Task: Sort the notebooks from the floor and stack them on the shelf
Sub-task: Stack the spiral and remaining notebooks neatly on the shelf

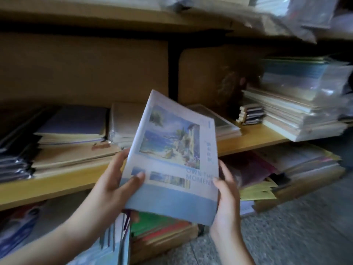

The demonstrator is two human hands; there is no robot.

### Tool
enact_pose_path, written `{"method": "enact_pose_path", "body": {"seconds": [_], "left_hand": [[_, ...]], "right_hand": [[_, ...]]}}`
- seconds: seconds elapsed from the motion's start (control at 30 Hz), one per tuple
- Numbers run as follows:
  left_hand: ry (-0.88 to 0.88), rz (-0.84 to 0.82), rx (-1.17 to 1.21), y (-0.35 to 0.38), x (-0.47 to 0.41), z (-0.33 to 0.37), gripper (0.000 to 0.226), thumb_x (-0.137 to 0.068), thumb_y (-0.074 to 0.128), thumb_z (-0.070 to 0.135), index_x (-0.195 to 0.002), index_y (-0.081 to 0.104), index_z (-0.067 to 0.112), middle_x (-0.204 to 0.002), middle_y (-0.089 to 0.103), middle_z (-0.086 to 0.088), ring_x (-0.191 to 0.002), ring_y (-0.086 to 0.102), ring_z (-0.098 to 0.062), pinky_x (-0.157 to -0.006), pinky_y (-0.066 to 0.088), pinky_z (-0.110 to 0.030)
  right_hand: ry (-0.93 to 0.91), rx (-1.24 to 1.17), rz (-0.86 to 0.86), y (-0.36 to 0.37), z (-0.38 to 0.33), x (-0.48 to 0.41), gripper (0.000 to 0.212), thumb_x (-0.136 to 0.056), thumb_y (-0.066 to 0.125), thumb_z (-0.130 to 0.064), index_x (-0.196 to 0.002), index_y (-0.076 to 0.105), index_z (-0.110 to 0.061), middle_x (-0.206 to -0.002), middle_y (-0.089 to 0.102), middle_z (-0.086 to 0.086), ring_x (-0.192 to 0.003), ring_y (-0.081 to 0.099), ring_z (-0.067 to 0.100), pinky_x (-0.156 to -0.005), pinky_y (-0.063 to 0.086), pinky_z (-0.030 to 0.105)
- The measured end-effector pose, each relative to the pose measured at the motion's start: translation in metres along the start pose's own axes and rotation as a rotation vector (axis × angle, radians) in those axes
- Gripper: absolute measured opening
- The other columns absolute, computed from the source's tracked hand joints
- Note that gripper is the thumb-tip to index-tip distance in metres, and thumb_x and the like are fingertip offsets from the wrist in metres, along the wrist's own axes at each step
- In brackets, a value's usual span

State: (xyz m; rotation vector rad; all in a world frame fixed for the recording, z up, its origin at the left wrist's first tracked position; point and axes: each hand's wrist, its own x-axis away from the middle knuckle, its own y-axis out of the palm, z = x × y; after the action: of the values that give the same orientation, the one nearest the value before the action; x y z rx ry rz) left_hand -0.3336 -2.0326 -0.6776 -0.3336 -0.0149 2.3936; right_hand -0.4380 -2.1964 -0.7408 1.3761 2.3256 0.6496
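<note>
Both hands hold up a pale blue notebook (172,159) with a seaside painting and the words "OWN THE MOMENT" on its cover. My left hand (116,180) grips its left edge, thumb on the cover. My right hand (227,190) grips its right edge, thumb on the cover and fingers behind. The notebook tilts with its top toward the wooden shelf (63,180), in front of the middle shelf's board. Stacks of notebooks (72,134) lie on that shelf at the left.
More stacks (298,115) wrapped in plastic sit on the shelf at the right, small dark pads (251,114) beside them. Below the shelf lie colourful notebook piles (162,228) and yellow and pink papers (261,190). Grey floor (298,230) lies at the lower right. An upper shelf (114,14) holds wrapped packs.
</note>
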Motion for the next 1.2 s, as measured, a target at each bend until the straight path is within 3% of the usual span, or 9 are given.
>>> {"method": "enact_pose_path", "body": {"seconds": [0.17, 0.27, 0.4, 0.53, 0.63, 0.83, 0.97, 1.07, 1.2], "left_hand": [[0.02, 0.045, 0.153, 0.023, -0.042, 0.014, 0.029, -0.093, 0.051, 0.012, -0.121, 0.048, 0.019, -0.099, 0.059, -0.008, -0.052, 0.062, -0.011, -0.034, 0.043, -0.021], [-0.003, 0.122, 0.203, 0.057, -0.073, 0.009, 0.025, -0.097, 0.047, 0.012, -0.122, 0.044, 0.01, -0.098, 0.055, -0.004, -0.059, 0.062, -0.01, -0.035, 0.046, -0.022], [-0.074, 0.127, 0.202, 0.096, -0.105, -0.006, 0.021, -0.098, 0.044, 0.009, -0.118, 0.039, 0.007, -0.103, 0.05, -0.006, -0.071, 0.058, -0.014, -0.042, 0.052, -0.021], [-0.024, -0.04, 0.0, 0.11, -0.11, -0.028, 0.078, -0.087, 0.064, 0.025, -0.147, 0.017, 0.01, -0.125, 0.053, -0.004, -0.084, 0.067, -0.015, -0.066, 0.058, -0.031], [0.093, -0.135, -0.413, 0.109, -0.101, -0.032, 0.099, -0.081, 0.067, 0.043, -0.151, 0.003, 0.014, -0.122, 0.056, -0.003, -0.101, 0.062, -0.023, -0.084, 0.053, -0.035], [0.356, 0.216, -0.931, 0.105, -0.093, -0.038, 0.074, -0.085, 0.05, 0.06, -0.141, 0.034, 0.014, -0.125, 0.057, -0.005, -0.114, 0.053, -0.023, -0.08, 0.045, -0.032], [0.588, 0.299, -1.029, 0.108, -0.125, -0.04, 0.048, -0.083, 0.051, 0.043, -0.115, 0.064, 0.009, -0.103, 0.065, -0.011, -0.096, 0.056, -0.031, -0.074, 0.044, -0.036], [0.652, 0.244, -1.203, 0.114, -0.144, -0.044, 0.051, -0.076, 0.038, 0.046, -0.103, 0.07, 0.017, -0.117, 0.06, -0.014, -0.104, 0.054, -0.033, -0.083, 0.03, -0.04], [0.587, 0.118, -1.247, 0.117, -0.148, -0.062, 0.069, -0.081, 0.026, 0.058, -0.126, 0.057, 0.016, -0.133, 0.055, -0.007, -0.13, 0.044, -0.022, -0.102, 0.013, -0.047]], "right_hand": [[0.071, -0.348, 0.073, 0.005, -0.026, -0.021, 0.033, -0.094, 0.035, -0.021, -0.121, 0.054, -0.018, -0.092, 0.07, 0.005, -0.075, 0.067, 0.018, -0.057, 0.049, 0.026], [-0.055, -0.168, 0.162, -0.005, -0.038, -0.036, 0.029, -0.096, 0.037, -0.013, -0.12, 0.048, -0.024, -0.093, 0.066, 0.004, -0.077, 0.064, 0.018, -0.058, 0.045, 0.027], [-0.154, 0.17, 0.097, -0.005, -0.036, -0.055, 0.037, -0.093, 0.046, 0.001, -0.12, 0.051, -0.024, -0.096, 0.06, 0.0, -0.082, 0.065, 0.011, -0.057, 0.051, 0.021], [-0.25, 0.565, 0.017, -0.009, -0.03, -0.068, 0.042, -0.092, 0.053, -0.004, -0.126, 0.05, -0.028, -0.095, 0.047, -0.019, -0.078, 0.057, -0.005, -0.073, 0.048, 0.016], [-0.356, 0.797, -0.074, -0.016, -0.025, -0.072, 0.045, -0.088, 0.061, -0.013, -0.121, 0.047, -0.039, -0.112, 0.048, -0.015, -0.091, 0.052, -0.011, -0.067, 0.042, 0.004], [-0.536, 1.064, -0.087, -0.026, -0.018, -0.075, 0.05, -0.089, 0.059, -0.014, -0.134, 0.043, -0.03, -0.124, 0.043, -0.009, -0.099, 0.05, 0.0, -0.073, 0.041, 0.008], [-0.592, 1.099, -0.05, -0.022, -0.037, -0.108, 0.042, -0.095, 0.05, -0.022, -0.136, 0.042, -0.026, -0.133, 0.047, -0.001, -0.118, 0.048, 0.014, -0.087, 0.035, 0.016], [-0.543, 1.212, 0.025, -0.023, -0.043, -0.13, 0.045, -0.097, 0.044, -0.021, -0.141, 0.036, -0.021, -0.137, 0.044, 0.006, -0.12, 0.049, 0.022, -0.086, 0.035, 0.022], [-0.523, 1.394, 0.02, -0.029, -0.028, -0.129, 0.056, -0.098, 0.042, -0.026, -0.149, 0.022, -0.017, -0.144, 0.031, 0.012, -0.123, 0.045, 0.028, -0.09, 0.04, 0.03]]}}
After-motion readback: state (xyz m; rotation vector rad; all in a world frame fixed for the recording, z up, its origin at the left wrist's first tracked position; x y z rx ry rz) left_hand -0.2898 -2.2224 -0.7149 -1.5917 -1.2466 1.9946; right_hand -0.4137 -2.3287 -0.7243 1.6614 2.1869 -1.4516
